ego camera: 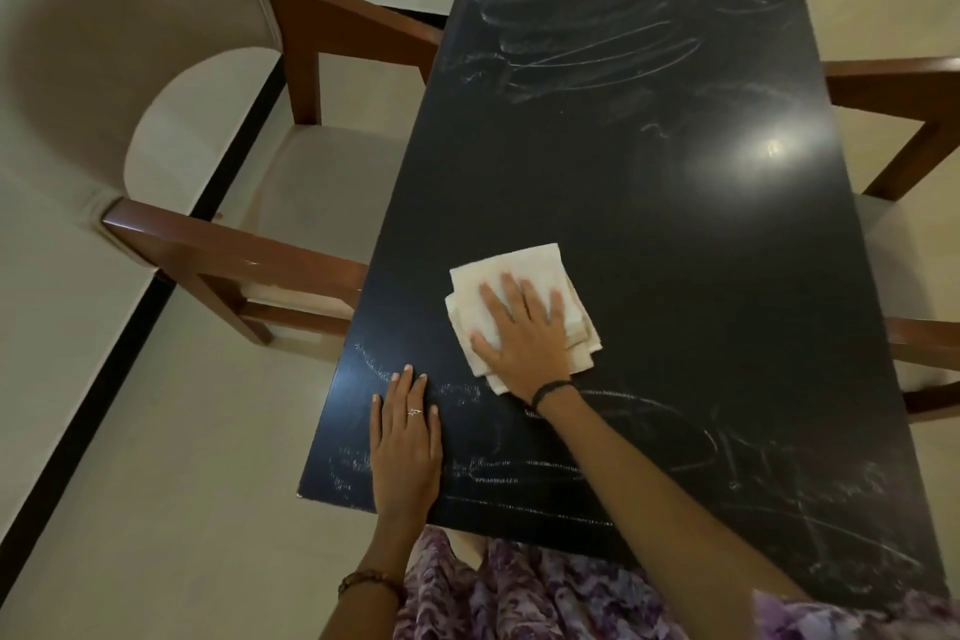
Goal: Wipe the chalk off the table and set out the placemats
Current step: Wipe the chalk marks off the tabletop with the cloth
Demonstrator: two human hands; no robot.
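I see the right hand [524, 327] lying flat, fingers straight and spread, pressing a folded white cloth [511, 276] onto the dark bench [649, 234] a little left of its middle. The left hand [405, 437] rests flat on the bench near its front left corner, fingers straight and together, holding nothing; it wears a ring [414, 412]. Chalk marks [582, 36] cover the far end of the bench in long loops, and more chalk scribbles [737, 463] run along the near edge, under and beside both hands. The band of bench around the cloth looks dark and mostly free of chalk. A wooden armchair [223, 203] with a pale seat stands against the left side, and another chair [904, 130] against the right. I see no placemats in view.
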